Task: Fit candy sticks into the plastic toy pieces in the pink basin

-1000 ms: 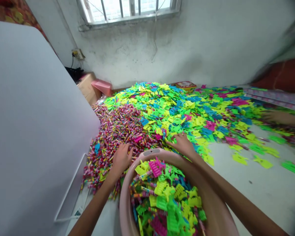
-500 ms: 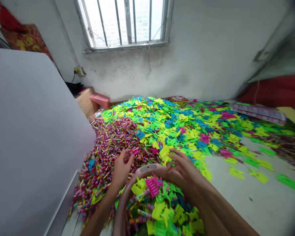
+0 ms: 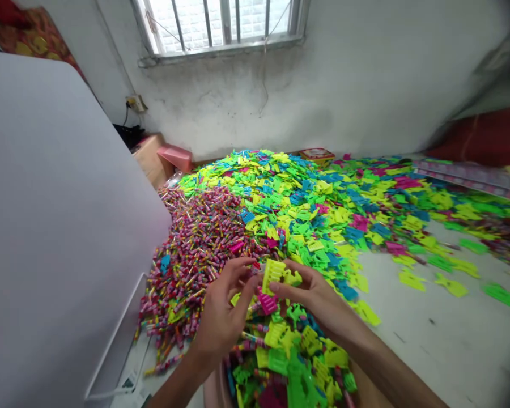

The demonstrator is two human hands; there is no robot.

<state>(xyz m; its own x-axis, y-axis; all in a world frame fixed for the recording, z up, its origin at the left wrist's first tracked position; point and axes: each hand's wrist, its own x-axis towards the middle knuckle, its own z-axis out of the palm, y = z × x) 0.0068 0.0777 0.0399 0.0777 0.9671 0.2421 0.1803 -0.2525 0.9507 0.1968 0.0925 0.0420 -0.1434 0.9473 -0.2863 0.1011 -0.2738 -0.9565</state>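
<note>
**Lime-yellow plastic lattice piece (image 3: 276,273) pinched above a full basin**

The piece sits between both hands, just over the heaped pink plastic basin (image 3: 215,391). The right hand (image 3: 310,297) forms a tight grip, thumb and fingertips pressed together at the piece's lower edge. The left hand (image 3: 223,320) has its fingers (image 3: 242,272) bunched against the piece's left side; whether that grip pinches the piece or a small item beside it cannot be told from this view.

The basin brims with more lattice pieces (image 3: 289,362). Beyond it, a heap of lime, blue and magenta lattice pieces (image 3: 280,192) spreads across the concrete floor (image 3: 429,323), beside a mound of striped pink-and-yellow tubes (image 3: 195,255). A white board (image 3: 68,198) stands along the left.

A light pinch on so thin and flat a piece could let it slip back into the basin or onto the tubes. Its notched edges could also hook neighbouring pieces, so a tug might drag them loose. A brushing wrist could send tubes rolling across the floor.
</note>
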